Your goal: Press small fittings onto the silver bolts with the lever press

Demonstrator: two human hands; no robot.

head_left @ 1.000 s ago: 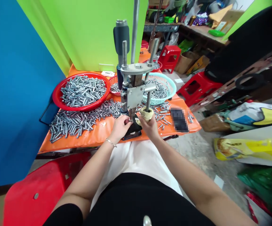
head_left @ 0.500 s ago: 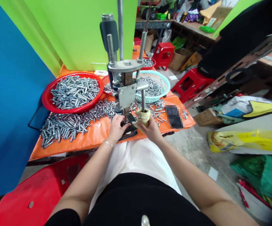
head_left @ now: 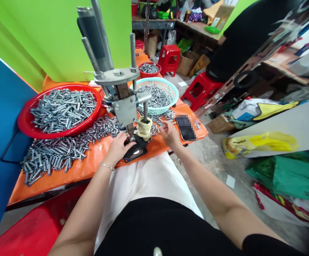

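A hand-operated metal press [head_left: 125,110] stands on the table in front of me. My left hand [head_left: 119,147] is at its foot, thumb and fingers closed around the spot below the ram. Whatever they hold is too small or hidden to make out. The press's lever ends in a grip wrapped in pale yellow cloth [head_left: 144,129], which no hand touches. To the right of that grip my right hand [head_left: 171,135] hovers by small loose metal parts [head_left: 167,115], its fingers bent and a little apart. Under the ram lies the dark press base [head_left: 135,151].
A red basin [head_left: 23,119] full of metal sleeves stands left, with a heap of sleeves [head_left: 53,153] before it. Behind the press are a light-blue basket [head_left: 174,94] and a small red bowl [head_left: 149,74]. A phone [head_left: 186,128] lies right; a red chair [head_left: 34,224] is below left.
My right hand has let go of the cloth-wrapped grip and moved right toward the loose parts. The left hand stays at the press foot. The view has shifted, so the press appears further left.
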